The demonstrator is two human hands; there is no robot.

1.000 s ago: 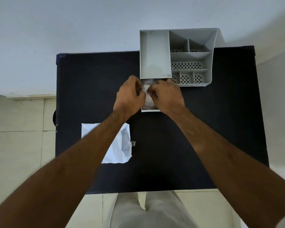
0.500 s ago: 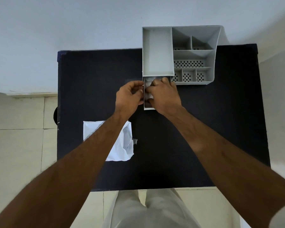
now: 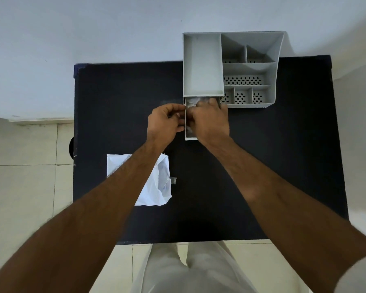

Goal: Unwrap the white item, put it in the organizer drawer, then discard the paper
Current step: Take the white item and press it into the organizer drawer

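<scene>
Head view, one frame. No brand or readable label anywhere; faint bluish marks on the paper (image 3: 156, 182) are too blurred to read.

Grey plastic organizer (image 3: 249, 68) sits at upper right of centre, at the far edge of the black table (image 3: 273, 166), partly overhanging toward the white wall (image 3: 93, 28). It has one long plain compartment on its left and several smaller ones on the right, some with perforated floors. Its drawer (image 3: 189, 138) is pulled out toward the camera from under the long compartment.

White item (image 3: 191, 102) lies crumpled-looking inside the drawer, at the drawer's far end, mostly covered by the right hand (image 3: 209, 119). Right hand reaches down into the drawer, fingers curled over the item; whether it actually grips it I cannot tell, fingertips hidden. Left hand (image 3: 165, 121) is just left of the drawer's side wall, fingers curled in with thumb and fingertips close together near the drawer edge; what it pinches, if anything, cannot be made out.

Paper lies flat and rumpled on the table at centre left, well apart from the drawer, partly hidden by the left forearm crossing over it. A small grey scrap (image 3: 173, 179) is beside its right edge.

Tiled floor (image 3: 19, 187) at left and bottom; person's light trousers (image 3: 188, 271) at bottom centre.
</scene>
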